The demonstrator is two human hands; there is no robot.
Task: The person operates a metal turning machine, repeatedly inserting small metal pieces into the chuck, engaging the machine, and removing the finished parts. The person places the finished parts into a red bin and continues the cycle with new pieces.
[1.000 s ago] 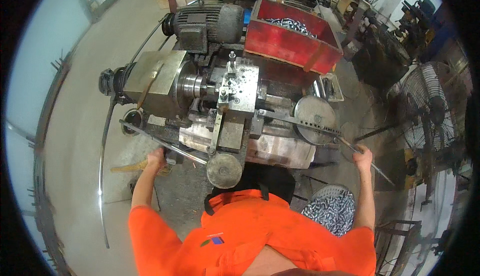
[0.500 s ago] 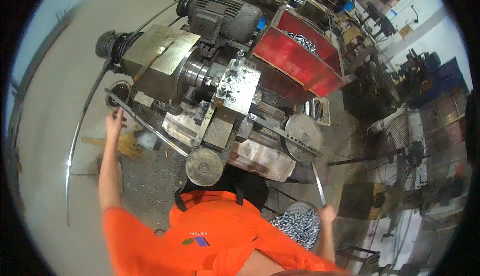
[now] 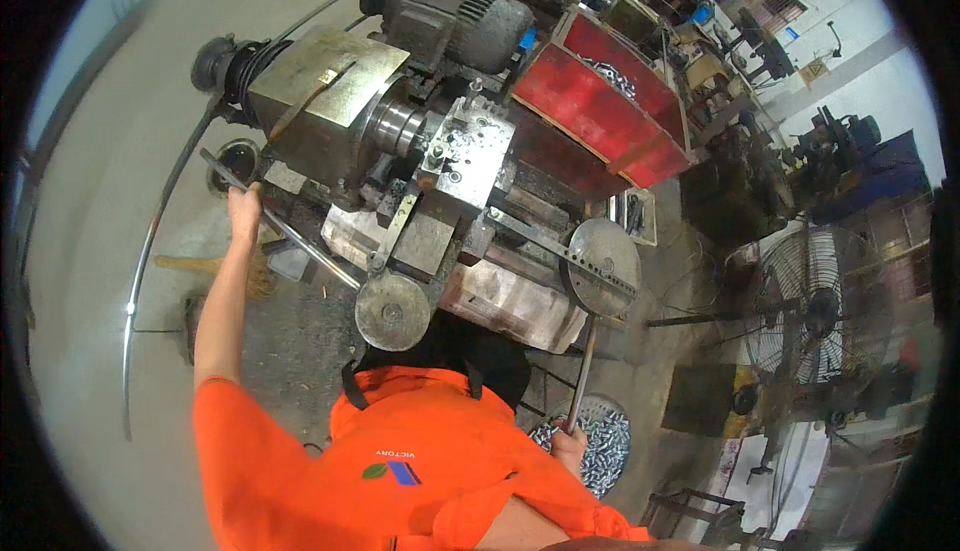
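Observation:
Two metal levers on a lathe-like machine are in my hands. On the left, my left hand (image 3: 244, 213) is closed round a long lever (image 3: 310, 251), below its upper end. That lever runs down to a round metal disc (image 3: 393, 311). At lower right my right hand (image 3: 569, 445) grips the end of a second lever (image 3: 583, 376), which comes from a larger disc (image 3: 603, 266) with a perforated bar across it. Between them sits a shiny tool block (image 3: 468, 157), just right of the steel spindle nose (image 3: 397, 127). Any workpiece there is too small to make out.
A basket of small metal parts (image 3: 605, 451) stands beside my right hand. Behind the machine are an electric motor (image 3: 455, 23) and a red bin (image 3: 590, 116) with more metal parts. A standing fan (image 3: 820, 311) is at right. A broom (image 3: 225, 269) lies at left.
My right hand has swung its lever left, toward my body. My left hand, loosely at its lever before, has moved slightly up and closed round it. The tool block looks shifted a little left.

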